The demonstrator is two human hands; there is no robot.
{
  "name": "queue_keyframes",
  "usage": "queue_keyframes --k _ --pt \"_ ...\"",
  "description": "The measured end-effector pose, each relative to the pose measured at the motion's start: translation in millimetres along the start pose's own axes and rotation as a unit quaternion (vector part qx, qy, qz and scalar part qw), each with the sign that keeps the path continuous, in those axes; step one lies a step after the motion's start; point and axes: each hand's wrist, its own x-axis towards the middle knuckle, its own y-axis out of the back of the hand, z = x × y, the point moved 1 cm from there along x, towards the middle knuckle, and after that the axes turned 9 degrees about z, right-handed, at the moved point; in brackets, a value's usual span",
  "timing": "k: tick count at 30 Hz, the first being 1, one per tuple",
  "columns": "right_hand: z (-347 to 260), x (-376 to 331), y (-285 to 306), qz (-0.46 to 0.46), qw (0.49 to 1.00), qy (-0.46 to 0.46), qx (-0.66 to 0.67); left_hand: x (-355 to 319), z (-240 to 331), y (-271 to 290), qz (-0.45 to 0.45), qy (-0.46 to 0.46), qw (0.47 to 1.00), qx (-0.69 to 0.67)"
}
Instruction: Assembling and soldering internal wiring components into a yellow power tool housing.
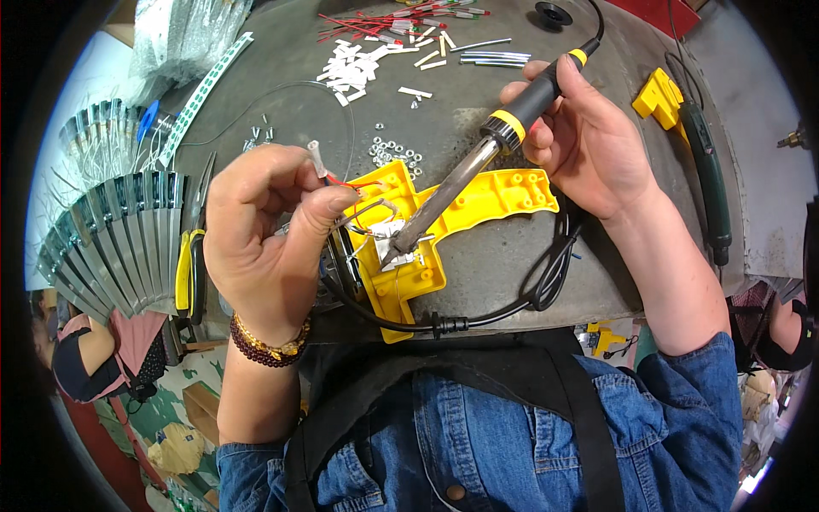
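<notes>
My right hand (597, 145) grips a soldering iron (456, 179) by its black and yellow handle. The iron's dark tip points down at a small white part (390, 243) inside a yellow gun-shaped plastic housing (499, 194), which lies hollow side up. My left hand (264, 226) is closed, thumb and fingers pinching red and dark wires (345, 183) with a white sleeve (316, 157) at their upper end. Bare metal leads run from beside the thumb toward the white part. A black power cord (503, 313) loops along the housing's near side.
Yellow-handled pliers (190, 273) and fanned dark strips (119, 239) lie left. Nuts (394, 155), white sleeves (354, 68), metal rods (495, 58) and red-wired parts (409, 24) lie beyond the housing. A dark green tool (704, 171) with a yellow holder (659, 96) is at right.
</notes>
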Motion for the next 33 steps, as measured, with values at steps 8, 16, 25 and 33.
queue_keyframes --k 8,16,25,33 --pt "0 -1 0 -0.007 1.0 0.009 -0.009 -2 3 1 0.011 0.017 0.999 0.033" --pt "0 -1 1 0.002 1.0 0.016 -0.016 6 11 6 -0.035 0.017 0.994 0.103" --pt "0 1 2 -0.014 1.0 0.004 -0.002 18 26 15 -0.09 0.197 0.974 0.063" --pt "1 1 3 -0.021 0.999 0.021 -0.015 18 42 20 -0.084 0.273 0.958 -0.024"
